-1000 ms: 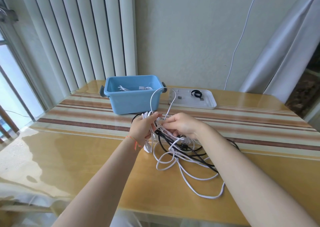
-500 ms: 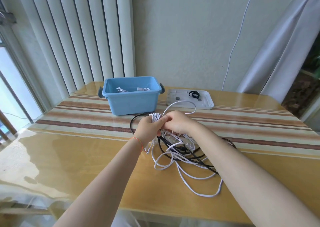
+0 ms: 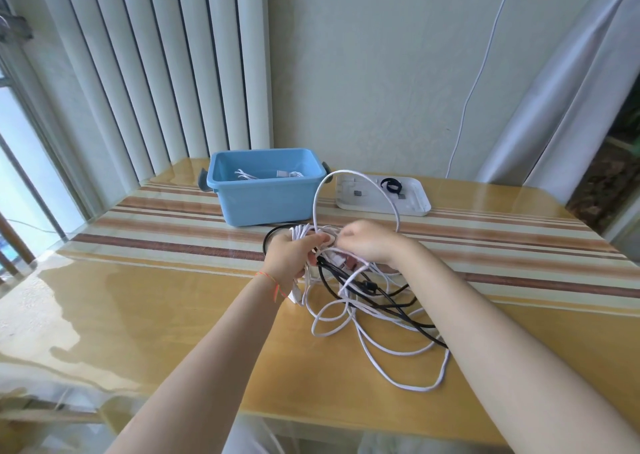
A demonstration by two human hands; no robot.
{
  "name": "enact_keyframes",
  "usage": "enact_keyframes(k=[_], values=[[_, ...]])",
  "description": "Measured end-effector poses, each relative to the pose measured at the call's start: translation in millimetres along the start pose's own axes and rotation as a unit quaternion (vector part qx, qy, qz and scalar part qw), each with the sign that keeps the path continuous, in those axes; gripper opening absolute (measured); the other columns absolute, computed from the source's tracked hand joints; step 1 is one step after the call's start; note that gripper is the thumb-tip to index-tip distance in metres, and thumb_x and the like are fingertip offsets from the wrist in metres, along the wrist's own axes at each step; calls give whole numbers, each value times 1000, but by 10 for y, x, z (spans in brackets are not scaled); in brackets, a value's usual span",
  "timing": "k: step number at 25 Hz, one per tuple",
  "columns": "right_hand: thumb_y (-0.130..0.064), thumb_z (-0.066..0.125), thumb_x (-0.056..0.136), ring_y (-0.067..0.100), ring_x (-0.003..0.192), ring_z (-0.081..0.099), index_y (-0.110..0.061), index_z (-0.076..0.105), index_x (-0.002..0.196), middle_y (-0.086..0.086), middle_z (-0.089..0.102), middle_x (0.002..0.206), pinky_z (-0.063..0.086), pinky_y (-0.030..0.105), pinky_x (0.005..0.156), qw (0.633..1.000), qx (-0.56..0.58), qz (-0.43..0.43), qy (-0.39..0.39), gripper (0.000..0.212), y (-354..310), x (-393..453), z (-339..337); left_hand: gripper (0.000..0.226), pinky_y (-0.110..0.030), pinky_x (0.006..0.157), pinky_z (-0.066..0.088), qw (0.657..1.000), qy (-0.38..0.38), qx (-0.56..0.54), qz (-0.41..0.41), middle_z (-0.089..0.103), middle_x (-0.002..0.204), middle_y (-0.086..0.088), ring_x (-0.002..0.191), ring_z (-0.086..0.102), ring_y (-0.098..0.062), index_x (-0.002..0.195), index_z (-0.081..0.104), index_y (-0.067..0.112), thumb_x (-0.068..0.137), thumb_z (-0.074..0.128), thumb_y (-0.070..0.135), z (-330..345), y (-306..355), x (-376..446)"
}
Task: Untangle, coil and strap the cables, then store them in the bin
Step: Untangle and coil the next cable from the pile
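Cables (image 3: 349,301), white and black, lie tangled on the table (image 3: 173,315) before the blue bin (image 3: 263,200). Left hand (image 3: 291,256) grips a white coiled bundle; right hand (image 3: 367,242) pinches a white loop arching above both hands.

1. Left hand (image 3: 292,256): raised just above the table's middle, back toward the camera, fingers curled round a bundle of white cable (image 3: 304,235).
2. Left wrist: thin orange thread band; forearm runs from the near edge.
3. Right hand (image 3: 367,242): touching the left, fingers bent, pinching the white cable.
4. Right forearm: enters from the near right corner.
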State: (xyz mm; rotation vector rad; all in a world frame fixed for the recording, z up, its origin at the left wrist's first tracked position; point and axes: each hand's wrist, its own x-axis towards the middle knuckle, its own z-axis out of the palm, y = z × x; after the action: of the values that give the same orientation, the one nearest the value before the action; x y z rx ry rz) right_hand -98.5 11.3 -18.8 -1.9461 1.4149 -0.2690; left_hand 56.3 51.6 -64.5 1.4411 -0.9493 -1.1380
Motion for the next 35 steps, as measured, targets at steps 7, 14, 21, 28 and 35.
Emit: enact_keyframes(k=[7,14,21,28,35], values=[[-28,63,95,14,66,56,-8,70,105,0,61,75,49,25,58,986,146,-6,-79,23,173,-62,-4,26,-20,39,26,1000,-16,11,2,52,50,-1,34,32,-9,90,73,4,87,73,30,28,68,-31],[-2,63,90,19,73,65,-10,58,98,11,68,88,57,34,67,977,214,-6,22,13,128,-57,63,30,-21,40,25,999,-32,3,27,52,50,-2,40,32,-12,94,76,8,89,69,37,61,-2,-24],[-8,56,96,29,82,63,-9,67,109,21,71,108,57,36,69,976,209,-29,-56,17,50,-130,135,22,-12,42,38,995,-56,39,79,57,49,11,39,50,0,86,64,9,92,69,29,108,51,-128],[-21,58,91,25,82,68,-7,66,91,9,72,86,55,38,76,969,158,-29,188,16,-21,21,140,23,-18,40,27,996,34,-47,68,43,45,7,37,30,-6,74,67,5,87,72,23,-3,116,-82],[-21,56,97,21,65,56,-12,61,93,13,68,80,42,29,62,976,68,-99,183,12,74,67,233,25,-20,40,27,996,17,58,64,40,48,5,39,30,-9,73,57,7,81,75,23,7,38,-1]])
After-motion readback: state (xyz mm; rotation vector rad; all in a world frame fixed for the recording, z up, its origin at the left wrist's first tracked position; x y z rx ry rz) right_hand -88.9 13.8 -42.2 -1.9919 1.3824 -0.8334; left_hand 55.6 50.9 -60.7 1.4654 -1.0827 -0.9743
